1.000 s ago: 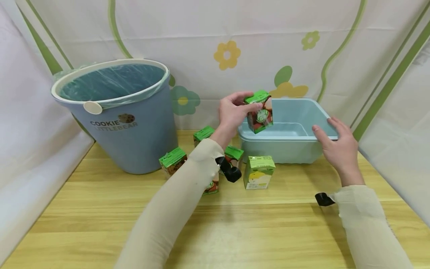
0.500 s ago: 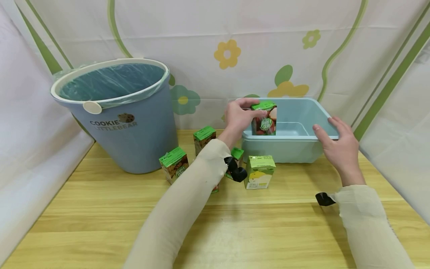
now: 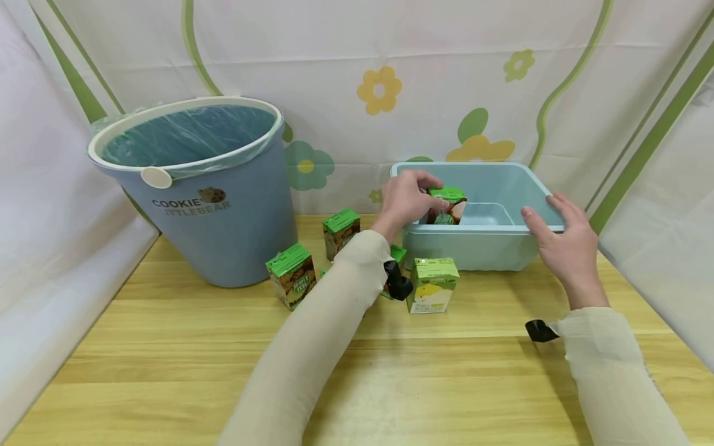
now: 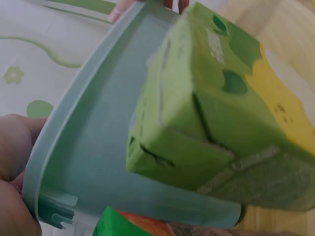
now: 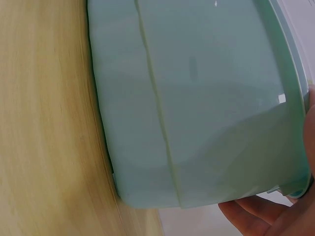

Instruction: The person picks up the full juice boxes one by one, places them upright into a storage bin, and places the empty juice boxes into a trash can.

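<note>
Pale sleeves (image 3: 312,347) stretch over the table (image 3: 424,396), and right in front stands the pear carton (image 3: 432,288), upright, just before the tub. Left of it, one green-topped carton (image 3: 292,279), another (image 3: 341,234) farther toward the back edge, a third (image 3: 398,254) half hidden by the left cuff! To the right edge now: the right hand (image 3: 569,248) has the tub's (image 3: 474,248) near right corner, thumb on the front rim, fingers along the right one. And the left hand (image 3: 404,198), fingers parted only by a carton's width, pinches the apple carton (image 3: 454,210) inside the tub at its left end, its top below the back rim; whether it touches the floor, I can't tell. Behind, by the table's back left corner, the lined bin (image 3: 229,229); beyond everything, the flowered backdrop (image 3: 312,37).
</note>
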Tool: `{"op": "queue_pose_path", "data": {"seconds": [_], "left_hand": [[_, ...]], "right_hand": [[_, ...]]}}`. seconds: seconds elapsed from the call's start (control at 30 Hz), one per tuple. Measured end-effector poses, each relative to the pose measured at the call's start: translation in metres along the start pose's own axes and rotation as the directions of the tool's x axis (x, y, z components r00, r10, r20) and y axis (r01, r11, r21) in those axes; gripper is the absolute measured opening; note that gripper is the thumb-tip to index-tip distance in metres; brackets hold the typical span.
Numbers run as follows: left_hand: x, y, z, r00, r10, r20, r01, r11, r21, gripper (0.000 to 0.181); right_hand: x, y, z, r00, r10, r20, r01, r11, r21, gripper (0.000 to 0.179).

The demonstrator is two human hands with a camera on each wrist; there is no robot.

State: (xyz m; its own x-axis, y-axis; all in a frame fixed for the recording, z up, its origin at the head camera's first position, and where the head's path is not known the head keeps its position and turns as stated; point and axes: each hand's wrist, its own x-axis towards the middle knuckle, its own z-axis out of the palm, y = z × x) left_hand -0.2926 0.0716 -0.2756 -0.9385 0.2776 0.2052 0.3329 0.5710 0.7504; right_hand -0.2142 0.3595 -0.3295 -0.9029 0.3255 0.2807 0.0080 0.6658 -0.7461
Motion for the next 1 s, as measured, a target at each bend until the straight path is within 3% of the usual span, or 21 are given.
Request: {"op": "queue_pose_path", "data": {"seconds": [0.1, 0.33, 0.5, 0.77, 1.0], "left_hand": [[0.002, 0.000, 0.000, 0.999, 0.021, 0.030, -0.023, 0.997, 0.074, 0.030], [0.007, 0.001, -0.003, 0.996, -0.014, 0.092, -0.004, 0.983, 0.185, 0.034], [0.011, 0.001, -0.002, 0.990, 0.023, 0.138, -0.059, 0.963, 0.265, 0.033], [0.011, 0.004, 0.004, 0.987, 0.015, 0.161, -0.065, 0.948, 0.311, 0.027], [0.010, 0.007, 0.007, 0.985, 0.005, 0.173, -0.068, 0.930, 0.362, 0.038]], "right_hand": [[0.000, -0.001, 0.000, 1.000, 0.000, -0.001, 0.000, 1.000, 0.000, 0.081], [0.000, -0.002, 0.001, 1.000, -0.009, -0.002, 0.009, 1.000, 0.001, 0.081], [0.000, -0.002, 0.001, 1.000, -0.010, -0.001, 0.010, 1.000, -0.004, 0.082], [-0.001, -0.002, 0.001, 1.000, -0.013, 0.004, 0.013, 1.000, -0.008, 0.081], [-0.001, -0.001, 0.001, 1.000, -0.011, 0.002, 0.011, 1.000, -0.010, 0.082]]}}
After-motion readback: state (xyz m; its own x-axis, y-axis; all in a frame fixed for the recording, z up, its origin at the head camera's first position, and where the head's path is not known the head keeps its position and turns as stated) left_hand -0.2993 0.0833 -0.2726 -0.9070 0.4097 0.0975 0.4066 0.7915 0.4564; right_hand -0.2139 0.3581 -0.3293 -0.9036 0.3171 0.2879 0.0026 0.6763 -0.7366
